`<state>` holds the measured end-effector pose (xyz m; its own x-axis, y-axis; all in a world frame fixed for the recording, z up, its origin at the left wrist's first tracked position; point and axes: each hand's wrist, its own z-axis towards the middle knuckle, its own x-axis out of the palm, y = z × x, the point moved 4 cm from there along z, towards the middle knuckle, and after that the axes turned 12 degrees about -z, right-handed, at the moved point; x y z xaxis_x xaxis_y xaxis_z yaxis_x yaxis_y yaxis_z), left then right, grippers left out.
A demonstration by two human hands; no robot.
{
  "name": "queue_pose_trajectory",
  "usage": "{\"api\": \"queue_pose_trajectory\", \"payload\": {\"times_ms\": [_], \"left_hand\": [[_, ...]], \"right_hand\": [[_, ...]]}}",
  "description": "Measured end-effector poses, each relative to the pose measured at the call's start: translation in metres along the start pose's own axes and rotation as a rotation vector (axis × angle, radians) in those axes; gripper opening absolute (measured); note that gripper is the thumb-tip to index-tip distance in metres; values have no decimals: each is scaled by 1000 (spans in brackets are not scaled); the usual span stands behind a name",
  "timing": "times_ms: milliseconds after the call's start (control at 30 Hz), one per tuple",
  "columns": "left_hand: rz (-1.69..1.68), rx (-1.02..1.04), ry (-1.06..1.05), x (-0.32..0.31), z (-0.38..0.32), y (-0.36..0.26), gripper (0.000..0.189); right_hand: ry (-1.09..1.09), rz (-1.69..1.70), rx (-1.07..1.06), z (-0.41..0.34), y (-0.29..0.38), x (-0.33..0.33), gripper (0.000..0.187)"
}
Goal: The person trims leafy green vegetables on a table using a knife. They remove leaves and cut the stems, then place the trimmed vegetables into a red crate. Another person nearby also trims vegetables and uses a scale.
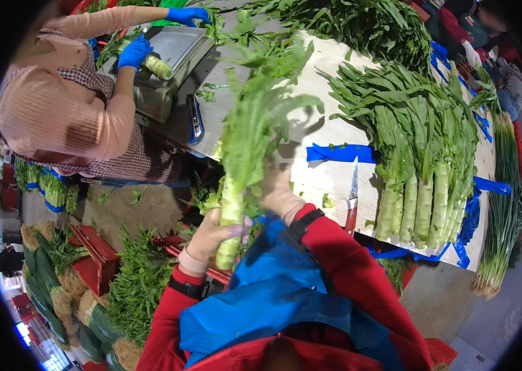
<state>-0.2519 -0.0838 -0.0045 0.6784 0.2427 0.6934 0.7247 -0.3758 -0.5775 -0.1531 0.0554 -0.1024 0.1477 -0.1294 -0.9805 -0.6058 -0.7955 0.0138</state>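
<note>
My left hand (217, 234) grips the pale, peeled-looking lower stem of a celtuce (231, 204) and holds it upright above my blue apron. Its leafy top (254, 116) is blurred and reaches over the table. My right hand (274, 185) is beside the leaves, also blurred. Its fingers are partly hidden, so I cannot see whether they hold anything. To the right, a knife with a red handle (351, 215) lies on the white board (321, 185), its blade tip at a strip of blue tape (339, 153). Several celtuce stalks (423, 204) lie side by side beyond it.
At left, a co-worker's blue-gloved hand (135, 52) holds a celtuce stem (158, 67) over a metal scale (173, 41). A utility knife (194, 119) lies nearby. Leafy greens (358, 28) pile up at the back; scallions (502, 208) lie along the right edge. Red crates (99, 259) stand below left.
</note>
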Motion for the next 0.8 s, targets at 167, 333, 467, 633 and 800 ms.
{"api": "queue_pose_trajectory", "payload": {"times_ms": [167, 333, 467, 633, 800], "left_hand": [[544, 305, -119, 2, 9, 3, 70], [896, 455, -235, 17, 20, 9, 75], [913, 512, -152, 43, 31, 22, 71], [643, 381, -54, 45, 47, 25, 63], [511, 585, -90, 58, 67, 14, 49]], "right_hand": [[122, 514, -308, -54, 45, -2, 48], [374, 2011, 172, -86, -9, -43, 64], [64, 2043, 101, -90, -21, -81, 59], [-107, 1977, 133, -94, -24, -90, 51], [-51, 1764, 202, -100, -25, -80, 47]]}}
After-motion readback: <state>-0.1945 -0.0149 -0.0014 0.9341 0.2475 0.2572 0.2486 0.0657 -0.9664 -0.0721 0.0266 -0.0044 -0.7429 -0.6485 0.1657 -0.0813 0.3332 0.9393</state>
